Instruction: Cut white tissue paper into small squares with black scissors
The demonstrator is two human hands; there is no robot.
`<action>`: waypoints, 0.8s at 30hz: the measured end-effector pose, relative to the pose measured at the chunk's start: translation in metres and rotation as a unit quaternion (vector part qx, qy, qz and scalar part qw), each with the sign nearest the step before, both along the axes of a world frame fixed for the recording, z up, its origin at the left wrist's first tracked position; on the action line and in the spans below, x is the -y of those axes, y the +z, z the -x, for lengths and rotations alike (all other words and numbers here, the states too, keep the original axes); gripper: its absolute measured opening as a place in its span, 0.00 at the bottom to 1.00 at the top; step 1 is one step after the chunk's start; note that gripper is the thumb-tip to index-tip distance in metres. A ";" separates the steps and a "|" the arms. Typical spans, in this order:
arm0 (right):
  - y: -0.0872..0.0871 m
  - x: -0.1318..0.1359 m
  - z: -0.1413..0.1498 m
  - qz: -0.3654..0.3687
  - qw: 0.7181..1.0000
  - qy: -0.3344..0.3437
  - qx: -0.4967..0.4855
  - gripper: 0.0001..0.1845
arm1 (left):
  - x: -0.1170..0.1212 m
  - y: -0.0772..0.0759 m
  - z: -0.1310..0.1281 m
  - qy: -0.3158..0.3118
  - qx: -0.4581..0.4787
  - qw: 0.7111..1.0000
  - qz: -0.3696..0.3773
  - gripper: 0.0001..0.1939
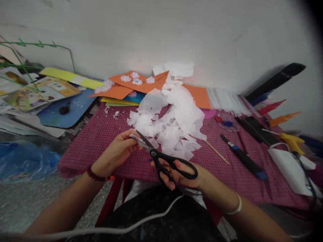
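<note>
My right hand point(176, 173) has its fingers through the handles of black-handled scissors point(164, 158). The blades are parted and point up and left. A small folded piece of white paper point(137, 138) is pinched in my left hand point(122, 144), and the scissor blades lie at it. Whether they are cutting into the paper I cannot tell. Just beyond both hands, a heap of white paper scraps point(174, 127) spreads over the red checked tablecloth point(101, 144).
Orange sheets point(143, 84) with white paper flowers lie at the back. Rightward are a wooden stick point(218, 153), a utility knife point(244, 158), a phone-like black object point(259, 131), a yellow glue gun point(291, 141) and a white face mask point(290, 171). Leftward are books point(42, 92) and a blue board point(68, 111).
</note>
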State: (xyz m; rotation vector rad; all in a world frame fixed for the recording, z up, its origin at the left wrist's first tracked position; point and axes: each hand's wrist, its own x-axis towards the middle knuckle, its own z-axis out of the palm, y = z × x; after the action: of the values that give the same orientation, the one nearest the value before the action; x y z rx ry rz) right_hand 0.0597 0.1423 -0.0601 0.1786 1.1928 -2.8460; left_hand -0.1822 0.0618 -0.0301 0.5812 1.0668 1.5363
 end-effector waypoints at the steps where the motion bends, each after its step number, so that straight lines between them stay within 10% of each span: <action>1: -0.001 0.000 -0.002 0.004 1.000 -0.004 -0.004 0.39 | -0.003 0.000 0.002 0.017 -0.008 1.000 0.004 0.05; 8: 0.012 -0.023 -0.047 -0.064 0.991 -0.115 -0.005 0.38 | -0.018 0.006 0.036 0.116 -0.227 0.966 0.051 0.05; 13: 0.007 -0.043 -0.087 -0.078 0.974 -0.211 0.018 0.37 | -0.021 0.011 0.028 0.127 -0.693 0.710 -0.020 0.23; 15: 0.000 -0.045 -0.097 -0.076 0.972 -0.222 0.022 0.37 | -0.024 0.012 0.009 0.093 -0.735 0.668 -0.072 0.17; 24: -0.015 -0.042 -0.113 -0.085 0.966 -0.242 -0.021 0.35 | -0.064 -0.001 -0.065 -0.128 -0.662 0.738 -0.033 0.13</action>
State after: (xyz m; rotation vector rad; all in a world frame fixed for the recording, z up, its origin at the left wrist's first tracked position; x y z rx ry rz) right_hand 0.1724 0.1839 -0.0749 0.4802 1.5963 -3.1532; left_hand -0.1170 0.1253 -0.0312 1.9393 1.8302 0.7338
